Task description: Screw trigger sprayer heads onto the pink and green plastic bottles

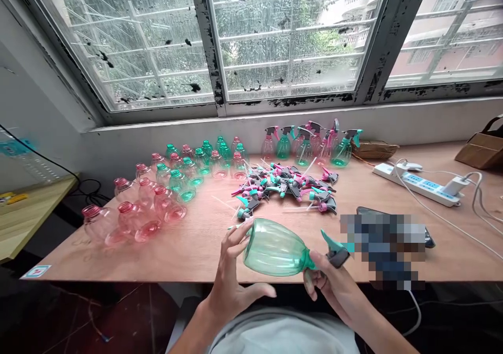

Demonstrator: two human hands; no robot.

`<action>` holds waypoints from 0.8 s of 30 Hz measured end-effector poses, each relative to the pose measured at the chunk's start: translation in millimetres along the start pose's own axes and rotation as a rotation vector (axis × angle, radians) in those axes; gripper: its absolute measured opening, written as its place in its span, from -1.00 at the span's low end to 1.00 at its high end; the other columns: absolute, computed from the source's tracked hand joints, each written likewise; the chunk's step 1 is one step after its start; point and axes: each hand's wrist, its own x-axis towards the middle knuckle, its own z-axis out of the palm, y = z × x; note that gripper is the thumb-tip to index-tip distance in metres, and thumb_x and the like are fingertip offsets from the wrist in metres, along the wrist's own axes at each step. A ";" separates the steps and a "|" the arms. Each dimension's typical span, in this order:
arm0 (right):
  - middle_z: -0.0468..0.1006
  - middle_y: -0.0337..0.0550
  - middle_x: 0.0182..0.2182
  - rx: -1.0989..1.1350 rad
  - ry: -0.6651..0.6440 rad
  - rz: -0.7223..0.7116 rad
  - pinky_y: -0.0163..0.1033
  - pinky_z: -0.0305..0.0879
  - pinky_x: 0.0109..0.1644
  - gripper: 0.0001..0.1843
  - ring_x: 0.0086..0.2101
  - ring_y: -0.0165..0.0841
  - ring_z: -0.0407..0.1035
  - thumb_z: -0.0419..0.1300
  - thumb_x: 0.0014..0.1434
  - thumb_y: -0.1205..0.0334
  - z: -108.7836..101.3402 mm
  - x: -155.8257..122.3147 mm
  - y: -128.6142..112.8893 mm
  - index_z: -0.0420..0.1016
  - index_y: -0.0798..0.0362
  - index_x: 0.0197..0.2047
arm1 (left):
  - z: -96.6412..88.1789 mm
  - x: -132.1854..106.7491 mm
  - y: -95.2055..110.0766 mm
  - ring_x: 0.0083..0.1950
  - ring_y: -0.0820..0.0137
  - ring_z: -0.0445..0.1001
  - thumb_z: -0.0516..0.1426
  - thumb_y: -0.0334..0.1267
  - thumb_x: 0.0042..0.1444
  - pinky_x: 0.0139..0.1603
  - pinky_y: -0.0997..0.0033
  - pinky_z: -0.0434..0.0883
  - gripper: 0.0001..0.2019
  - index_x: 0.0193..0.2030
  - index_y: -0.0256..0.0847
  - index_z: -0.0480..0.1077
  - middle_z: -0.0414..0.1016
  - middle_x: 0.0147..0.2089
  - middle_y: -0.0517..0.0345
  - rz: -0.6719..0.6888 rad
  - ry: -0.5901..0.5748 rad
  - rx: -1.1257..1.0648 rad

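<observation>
A green see-through spray bottle (pixel 275 251) lies sideways in my hands above the table's front edge. My left hand (pixel 231 278) steadies its base with spread fingers, the fingertips against the bottom. My right hand (pixel 328 280) is closed round the neck, just under the teal and grey trigger head (pixel 334 249). Behind it lies a heap of loose pink and teal trigger heads (pixel 288 189) with thin white tubes.
Several open pink and green bottles (pixel 168 186) stand at the left of the wooden table (pixel 196 249). Finished bottles with triggers (pixel 310 144) line the back by the window. A power strip (pixel 418 183) with cables, a blurred-out flat object (pixel 387 246) and a brown box (pixel 479 149) occupy the right.
</observation>
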 end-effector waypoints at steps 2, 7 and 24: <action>0.61 -0.26 -0.68 -0.012 -0.013 -0.048 -0.38 0.38 -0.49 -0.52 -0.60 -0.42 0.43 0.58 -0.04 -0.18 -0.2 -0.5 0.8 0.63 0.05 -0.59 | 0.2 1.1 2.7 0.51 -0.06 0.27 0.15 0.11 0.38 0.44 -0.34 0.22 -0.41 0.40 -0.08 0.12 0.28 0.47 -0.32 -0.003 0.013 -0.009; 0.40 -0.31 -0.83 0.024 -0.026 0.039 -0.39 0.19 -0.68 -0.30 -0.77 -0.51 0.19 0.37 0.11 -0.37 -6.5 3.3 -1.8 0.53 0.07 -0.72 | -4.2 6.0 1.4 0.51 0.03 0.27 0.16 -0.27 0.44 0.40 -0.17 0.33 -0.52 0.43 -0.01 0.17 0.27 0.49 -0.21 0.084 -0.013 0.025; 0.30 -0.33 -0.86 -0.033 -0.033 0.084 -0.39 0.13 -0.70 -0.24 -0.81 -0.54 0.10 0.28 0.13 -0.45 -10.5 -3.2 -8.7 0.62 0.14 -0.64 | -9.0 6.5 -3.9 0.52 0.18 0.26 0.13 -0.51 0.40 0.47 -0.04 0.24 -0.53 0.35 0.00 0.28 0.30 0.50 -0.07 0.077 -0.047 -0.026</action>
